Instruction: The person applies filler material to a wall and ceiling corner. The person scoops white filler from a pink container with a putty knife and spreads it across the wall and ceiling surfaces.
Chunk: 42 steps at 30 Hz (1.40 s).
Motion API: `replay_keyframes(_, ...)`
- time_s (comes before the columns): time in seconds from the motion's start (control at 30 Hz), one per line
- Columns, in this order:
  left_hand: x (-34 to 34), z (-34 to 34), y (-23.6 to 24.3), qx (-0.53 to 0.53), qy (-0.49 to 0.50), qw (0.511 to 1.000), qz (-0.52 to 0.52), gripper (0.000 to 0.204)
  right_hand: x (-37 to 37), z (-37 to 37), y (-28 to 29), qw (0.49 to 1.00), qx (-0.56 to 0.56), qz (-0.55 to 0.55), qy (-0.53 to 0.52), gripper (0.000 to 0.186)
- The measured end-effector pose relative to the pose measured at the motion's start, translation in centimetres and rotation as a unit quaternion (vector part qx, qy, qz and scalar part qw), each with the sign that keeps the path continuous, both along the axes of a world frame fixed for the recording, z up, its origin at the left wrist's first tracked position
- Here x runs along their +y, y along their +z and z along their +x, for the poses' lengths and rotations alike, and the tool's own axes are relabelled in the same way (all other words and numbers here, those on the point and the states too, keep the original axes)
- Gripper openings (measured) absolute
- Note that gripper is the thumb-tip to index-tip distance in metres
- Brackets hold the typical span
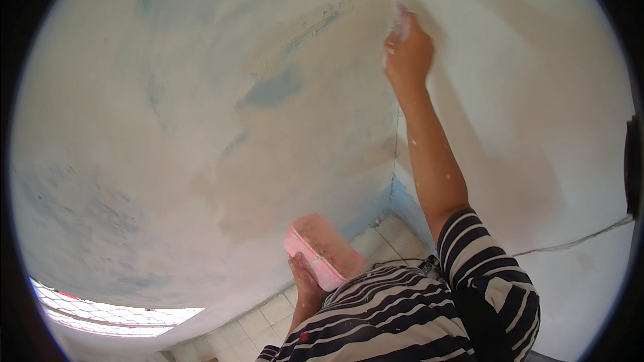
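Observation:
My right hand [410, 53] is raised to the corner where two walls meet, its arm stretched out. The fingers are closed around a small thing smeared with white, too blurred and covered to make out. Low in front of my body, my left hand [306, 276] grips the side of a pink plastic tub [318, 263]. The tub is tilted, and a pale, pasty residue coats its inside. The wall on the left [221, 154] carries patchy whitish filler, with blue paint showing through in places. White specks dot my right forearm.
A plain whitish wall [516, 114] stands on the right, with a cable [570, 244] running along it to a dark object [632, 167] at the edge. Pale floor tiles [275, 310] lie below. A window with a wire grille [107, 315] is at lower left.

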<state>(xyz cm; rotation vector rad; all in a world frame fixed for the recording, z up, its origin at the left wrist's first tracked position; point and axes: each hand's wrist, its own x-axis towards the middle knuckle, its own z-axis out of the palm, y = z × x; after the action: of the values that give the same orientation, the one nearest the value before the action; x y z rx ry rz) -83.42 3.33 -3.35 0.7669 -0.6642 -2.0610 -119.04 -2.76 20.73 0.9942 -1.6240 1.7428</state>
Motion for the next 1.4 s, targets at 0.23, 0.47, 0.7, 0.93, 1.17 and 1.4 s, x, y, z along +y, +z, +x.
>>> replay_keyframes(0.23,-0.1,0.8,0.8,0.004,0.002,1.0,0.006,0.06,-1.4,14.9,-3.2,0.931,0.326,0.091,0.133,0.037)
replay_keyframes(0.47,-0.6,1.0,-3.0,-0.024,0.036,0.999,-0.024,0.06,0.4,-1.0,-1.9,0.998,-0.015,0.049,0.024,0.012)
replay_keyframes(0.7,-0.2,0.9,-1.2,-0.003,0.016,1.0,0.021,0.059,-2.2,16.5,-5.8,0.931,0.314,0.104,0.152,0.045)
replay_keyframes(0.93,0.5,-0.2,1.2,0.009,0.009,0.999,0.037,0.058,0.0,3.7,0.0,0.995,0.1,0.011,0.025,0.033)
replay_keyframes(1.17,0.2,0.2,-0.2,0.006,0.046,0.999,0.022,0.061,-0.8,13.4,-4.8,0.954,0.244,0.076,0.159,0.046)
replay_keyframes(1.4,1.5,-1.3,2.2,0.008,0.054,0.998,0.01,0.062,-0.4,-0.9,-0.5,0.998,0.038,0.002,0.053,0.031)
